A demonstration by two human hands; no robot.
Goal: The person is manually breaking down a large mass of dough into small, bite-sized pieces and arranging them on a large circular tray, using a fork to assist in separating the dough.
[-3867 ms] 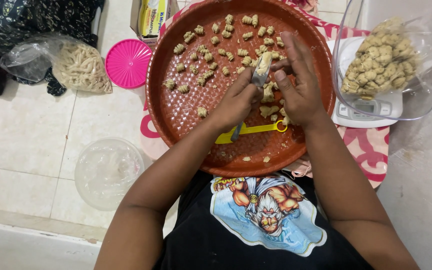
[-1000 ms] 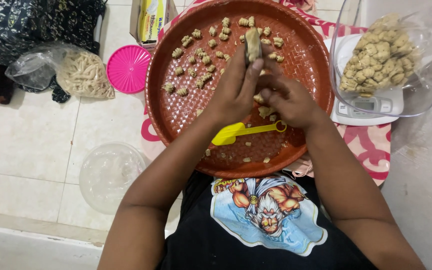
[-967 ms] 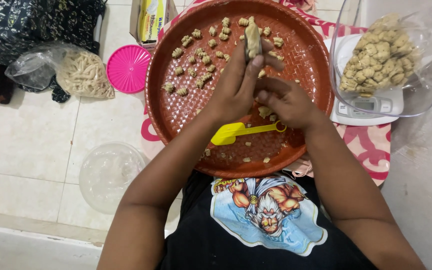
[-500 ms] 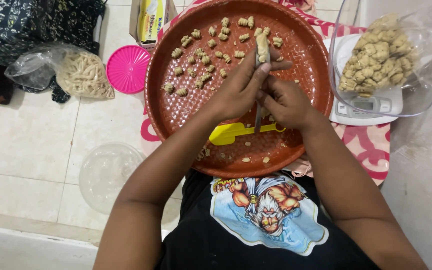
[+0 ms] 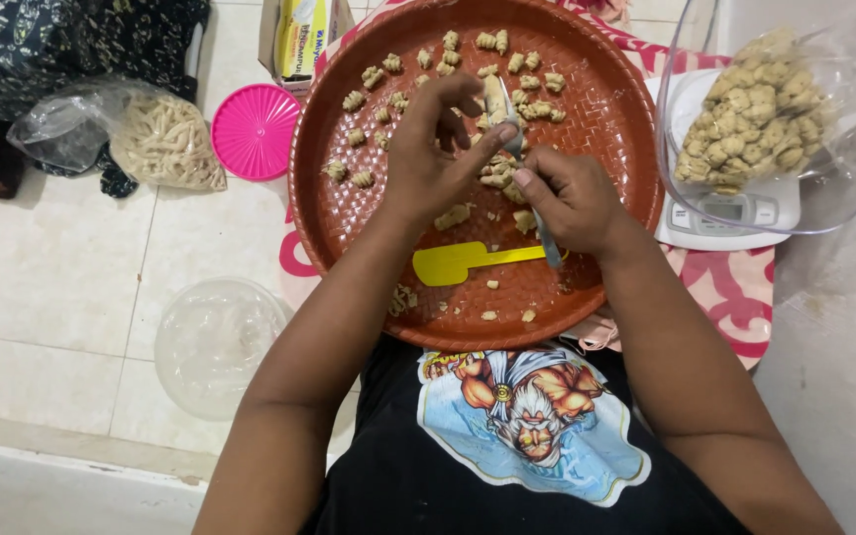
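Hands are both over the big round brown tray [image 5: 606, 129], which sits on a pink patterned cloth [image 5: 735, 297] on the tiled floor. Left hand [image 5: 433, 159] has its thumb and fingertips pinched narrow around a small strip of dough [image 5: 494, 99], holding it up just above the tray. Right hand [image 5: 572, 198] is closed around a thin metal utensil [image 5: 532, 188], looks like a knife or fork, can't really tell which, and its tip is right against the dough strip.

Loads of little ridged dough pieces [image 5: 527, 84] are scattered across the far half of the tray, with a few crumbs near the front edge. A yellow plastic scraper [image 5: 463, 263] lies flat on the tray just under the right hand.

To the right, a clear bowl [image 5: 844, 188] full of the finished pieces sits on a white kitchen scale [image 5: 735, 213]. Off to the left there's a pink lid [image 5: 255, 131], a plastic bag [image 5: 165, 144] with more pieces, and an empty clear bowl [image 5: 215, 347] on the floor.
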